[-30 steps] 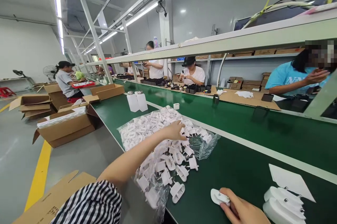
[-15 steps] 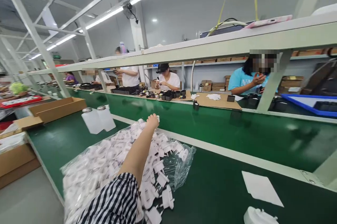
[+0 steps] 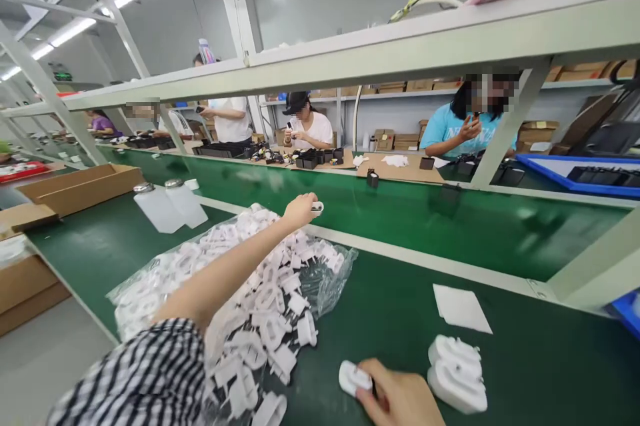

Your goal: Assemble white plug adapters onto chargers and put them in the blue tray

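My left hand [image 3: 300,209] is stretched out over a clear plastic bag [image 3: 240,286] heaped with white plug parts, fingers closed on a small white roll [image 3: 317,207] at the bag's far edge. My right hand [image 3: 400,399] rests low on the green table near the front edge, closed on a white plug part [image 3: 353,377]. Right of it lie stacked white plug parts [image 3: 456,373]. A white square sheet [image 3: 460,308] lies behind them.
Two white bottles [image 3: 170,206] stand at the left back of the green table [image 3: 550,359]. Cardboard boxes [image 3: 75,187] sit at far left. A raised green belt and a metal shelf frame [image 3: 350,66] cross ahead. Several people work on the far side.
The view swung right and dipped. My left hand went from the plug heap to the far edge of the bag and picked up the small white roll. My right hand is back in view.
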{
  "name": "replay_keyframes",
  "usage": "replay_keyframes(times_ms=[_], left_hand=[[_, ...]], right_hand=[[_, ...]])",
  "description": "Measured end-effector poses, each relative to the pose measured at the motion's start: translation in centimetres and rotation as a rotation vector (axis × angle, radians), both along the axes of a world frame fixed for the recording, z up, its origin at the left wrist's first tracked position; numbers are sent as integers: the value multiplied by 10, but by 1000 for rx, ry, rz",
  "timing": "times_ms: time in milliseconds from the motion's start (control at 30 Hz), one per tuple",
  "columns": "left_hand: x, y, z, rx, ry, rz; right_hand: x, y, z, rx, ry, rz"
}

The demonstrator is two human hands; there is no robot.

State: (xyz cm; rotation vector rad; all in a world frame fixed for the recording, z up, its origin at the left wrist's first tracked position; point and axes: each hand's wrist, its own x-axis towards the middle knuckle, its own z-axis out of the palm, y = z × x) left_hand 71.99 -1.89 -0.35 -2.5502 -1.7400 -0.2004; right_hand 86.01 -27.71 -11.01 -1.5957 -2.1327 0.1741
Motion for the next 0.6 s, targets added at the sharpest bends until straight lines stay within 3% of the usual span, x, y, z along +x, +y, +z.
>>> replay_keyframes(times_ms=[133, 233, 300, 367, 433, 500, 600], left_hand=[[-14, -107, 4, -90, -192, -288], [-30, -193, -13, -234, -321, -371], [-34, -236, -32, -327, -439, -330], [-30, -262, -53, -406, -580, -245], [-23, -274, -72, -440, -721, -159], [-17, -277, -87, -421, -847, -105], [-15, -276, -96, -410, -978, -88]], right_hand=[[6, -6, 19, 58, 353, -45], [9, -14, 27, 156, 568, -107], [6, -21, 31, 117, 674, -100], [1, -25, 33, 34, 715, -71], [-3, -29, 35, -13, 669, -47], [-7, -30, 37, -47, 563, -26], [-8, -32, 42, -137, 379, 33]])
